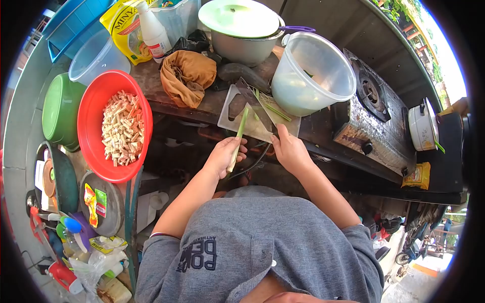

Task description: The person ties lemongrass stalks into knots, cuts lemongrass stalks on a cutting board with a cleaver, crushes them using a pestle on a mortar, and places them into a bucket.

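Note:
My left hand (pixel 228 156) is closed around a lemongrass stalk (pixel 243 123), its pale base down and its green end up over the board. In my right hand (pixel 292 152) is a knife (pixel 256 107), gripped by the handle, with the broad blade pointing away across the board. The stalk and the blade are close together; I cannot tell if they touch. Beneath them, a whitish cutting board (pixel 229 108) lies at the table's edge. More green stalks (pixel 277 111) rest on it, to the right of the blade.
A red basin (pixel 91 146) of small pale cut pieces stands left. Behind the board are a brown cloth (pixel 182 76), a lidded pot (pixel 242 48) and a translucent bucket (pixel 308 91). A gas stove (pixel 371 126) is at right, with a white pot (pixel 422 129) beyond.

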Demonstrator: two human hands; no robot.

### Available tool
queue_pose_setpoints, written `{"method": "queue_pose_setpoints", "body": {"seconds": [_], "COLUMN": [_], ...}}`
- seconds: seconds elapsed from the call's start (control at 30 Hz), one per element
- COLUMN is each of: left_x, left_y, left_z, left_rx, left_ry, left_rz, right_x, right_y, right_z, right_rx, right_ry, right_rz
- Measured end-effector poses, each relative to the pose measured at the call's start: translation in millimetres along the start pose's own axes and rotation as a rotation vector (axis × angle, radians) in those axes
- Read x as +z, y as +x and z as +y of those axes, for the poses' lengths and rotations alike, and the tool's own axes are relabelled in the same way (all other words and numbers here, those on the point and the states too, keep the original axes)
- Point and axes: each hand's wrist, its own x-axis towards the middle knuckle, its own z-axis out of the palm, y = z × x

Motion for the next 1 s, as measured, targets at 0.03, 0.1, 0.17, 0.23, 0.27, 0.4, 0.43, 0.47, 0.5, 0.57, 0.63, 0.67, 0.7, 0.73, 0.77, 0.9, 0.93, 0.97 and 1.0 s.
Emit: {"method": "queue_pose_setpoints", "body": {"seconds": [0.03, 0.1, 0.17, 0.23, 0.27, 0.4, 0.43, 0.47, 0.5, 0.57, 0.63, 0.67, 0.7, 0.73, 0.77, 0.9, 0.93, 0.97, 1.0], "left_x": [2.2, 5.3, 9.0, 10.2, 10.3, 13.4, 15.5, 16.6, 15.7, 12.3, 14.5, 16.0, 16.4, 16.5, 16.5, 14.6, 14.3, 14.6, 15.2], "left_y": [6.4, 14.4, 21.8, 27.7, 29.5, 28.7, 23.8, 21.1, 21.1, 21.8, 21.6, 23.2, 24.3, 24.0, 24.9, 27.2, 26.8, 27.2, 27.8], "left_z": [0.2, 0.4, -0.3, 0.4, 0.1, -4.4, -3.8, -4.1, -6.0, -8.8, -10.8, -9.9, -9.5, -10.8, -11.2, -15.2, -14.4, -13.0, -13.4], "left_rx": [-0.011, -0.009, -0.005, 0.007, 0.018, 0.044, 0.020, -0.005, -0.010, 0.071, 0.088, 0.116, 0.118, 0.131, 0.146, 0.140, 0.130, 0.125, 0.127], "left_ry": [0.061, 0.117, 0.202, 0.221, 0.241, 0.251, 0.229, 0.207, 0.208, 0.339, 0.364, 0.390, 0.389, 0.392, 0.396, 0.411, 0.415, 0.418, 0.421], "left_rz": [0.015, 0.022, 0.071, 0.080, 0.093, 0.131, 0.148, 0.165, 0.163, 0.123, 0.139, 0.154, 0.152, 0.163, 0.175, 0.162, 0.160, 0.161, 0.161], "right_x": [-4.0, -9.4, -5.9, -1.6, 0.3, 1.8, 2.6, 4.0, 5.4, 5.3, 6.4, 6.9, 7.6, 9.0, 11.0, 23.4, 27.8, 32.4, 35.5], "right_y": [-3.1, -7.8, -13.5, -15.7, -16.1, -13.7, -13.4, -13.8, -14.1, -12.6, -13.0, -12.0, -10.3, -9.1, -7.1, 6.4, 9.3, 13.0, 13.8], "right_z": [-2.5, -7.2, -7.9, -8.0, -8.0, -12.3, -13.3, -14.5, -15.7, -19.4, -20.8, -20.3, -19.7, -19.5, -19.3, -16.0, -14.5, -12.4, -10.6], "right_rx": [0.003, -0.014, -0.033, -0.054, -0.055, -0.033, -0.028, -0.019, -0.009, -0.008, -0.008, -0.016, -0.023, -0.021, -0.028, -0.038, -0.035, -0.036, -0.037], "right_ry": [-0.005, 0.001, -0.014, -0.022, -0.023, -0.086, -0.087, -0.099, -0.109, -0.135, -0.163, -0.171, -0.178, -0.180, -0.187, -0.230, -0.230, -0.234, -0.236], "right_rz": [0.000, -0.081, -0.089, -0.103, -0.110, -0.133, -0.132, -0.141, -0.151, -0.165, -0.181, -0.182, -0.183, -0.185, -0.182, -0.173, -0.170, -0.168, -0.165]}}
